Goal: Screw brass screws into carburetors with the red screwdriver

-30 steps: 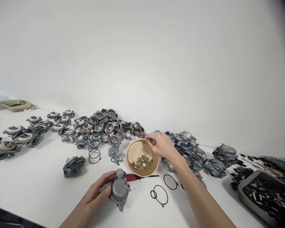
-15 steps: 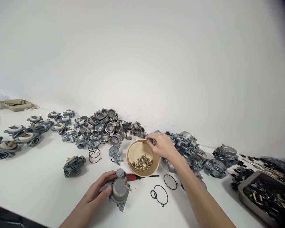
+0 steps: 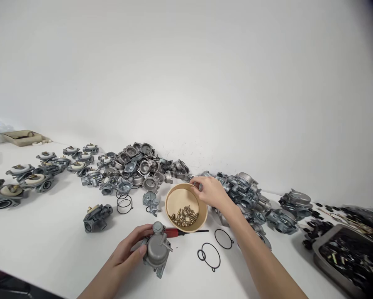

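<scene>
My left hand (image 3: 133, 248) grips a grey metal carburetor (image 3: 157, 251) by its left side, close to the table's front. With thumb and fingers, my right hand (image 3: 209, 191) pinches the right rim of a tan paper bowl (image 3: 186, 198), which stands tilted. Small brass screws (image 3: 185, 216) lie heaped at the bottom of the bowl. A screwdriver with a red handle (image 3: 171, 233) lies between the bowl and the carburetor, partly hidden. Black rubber gasket rings (image 3: 210, 255) rest on the table to the right of the carburetor.
Metal float bowls (image 3: 142, 164) are piled against the wall. More carburetors (image 3: 244, 189) are heaped behind my right forearm. Carburetor bodies with white floats (image 3: 33, 178) stand at left. A metal tray (image 3: 329, 265) of dark small parts sits at right. One carburetor body (image 3: 97, 217) stands alone.
The bowl has shifted very slightly and the screws inside lie a little differently. Both hands keep their places and grips.
</scene>
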Demonstrator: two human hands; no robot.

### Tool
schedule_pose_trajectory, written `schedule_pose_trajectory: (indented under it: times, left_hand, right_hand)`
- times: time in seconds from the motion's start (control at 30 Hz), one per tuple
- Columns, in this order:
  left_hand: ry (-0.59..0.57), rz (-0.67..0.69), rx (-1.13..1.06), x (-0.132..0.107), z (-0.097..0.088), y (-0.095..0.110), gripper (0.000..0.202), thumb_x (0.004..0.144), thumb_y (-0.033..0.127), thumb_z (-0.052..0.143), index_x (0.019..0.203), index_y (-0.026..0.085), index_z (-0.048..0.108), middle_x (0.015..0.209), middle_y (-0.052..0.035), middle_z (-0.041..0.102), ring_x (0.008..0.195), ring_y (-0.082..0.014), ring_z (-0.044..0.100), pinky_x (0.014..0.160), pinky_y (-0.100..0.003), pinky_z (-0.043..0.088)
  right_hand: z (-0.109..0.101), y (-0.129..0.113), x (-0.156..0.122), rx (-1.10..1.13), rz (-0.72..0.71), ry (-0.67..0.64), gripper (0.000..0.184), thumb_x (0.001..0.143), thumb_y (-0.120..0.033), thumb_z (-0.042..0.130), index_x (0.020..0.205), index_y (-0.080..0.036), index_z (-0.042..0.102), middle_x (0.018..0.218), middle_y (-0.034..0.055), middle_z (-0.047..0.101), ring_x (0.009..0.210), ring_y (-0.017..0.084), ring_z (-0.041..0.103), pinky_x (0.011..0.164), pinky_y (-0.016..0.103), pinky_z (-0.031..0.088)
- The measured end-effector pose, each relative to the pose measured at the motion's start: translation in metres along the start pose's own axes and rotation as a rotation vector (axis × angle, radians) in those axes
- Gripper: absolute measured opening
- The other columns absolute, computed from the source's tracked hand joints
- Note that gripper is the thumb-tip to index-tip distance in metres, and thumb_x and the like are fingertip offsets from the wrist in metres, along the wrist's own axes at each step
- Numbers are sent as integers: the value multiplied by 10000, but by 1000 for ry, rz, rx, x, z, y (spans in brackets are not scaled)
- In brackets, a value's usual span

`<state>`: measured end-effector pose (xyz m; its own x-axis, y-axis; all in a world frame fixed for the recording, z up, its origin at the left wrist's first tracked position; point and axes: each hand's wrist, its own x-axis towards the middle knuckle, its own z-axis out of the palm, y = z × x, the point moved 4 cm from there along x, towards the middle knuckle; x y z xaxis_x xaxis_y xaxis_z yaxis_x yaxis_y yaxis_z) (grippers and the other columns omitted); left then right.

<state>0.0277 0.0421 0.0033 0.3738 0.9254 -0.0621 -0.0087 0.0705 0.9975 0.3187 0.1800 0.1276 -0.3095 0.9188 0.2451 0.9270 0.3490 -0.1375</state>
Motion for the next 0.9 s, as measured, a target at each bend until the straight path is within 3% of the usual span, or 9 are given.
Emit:
schedule_pose_trajectory:
  times: [0.73, 0.9]
  left_hand:
    - [5, -13, -7, 0, 0, 2, 555, 1008, 650, 597, 1497, 387, 609, 1608, -40, 590, 1551, -397, 403, 1272, -539, 344]
    - [17, -12, -11, 1, -1, -1, 547, 1004, 651, 606, 1488, 398, 609, 1628, -18, 574, 1571, -385, 381, 1268, -509, 356]
  right_hand:
    - [5, -1, 1, -15, 11, -50, 157, 979, -235, 681, 1089, -246, 793, 944, 43, 822, 851, 234, 744, 726, 301, 493]
    - [6, -4, 1, -49, 17, -52, 254, 975, -184, 645, 1179, -185, 796, 1182, 149, 773, 1037, 302, 722, 804, 348, 527]
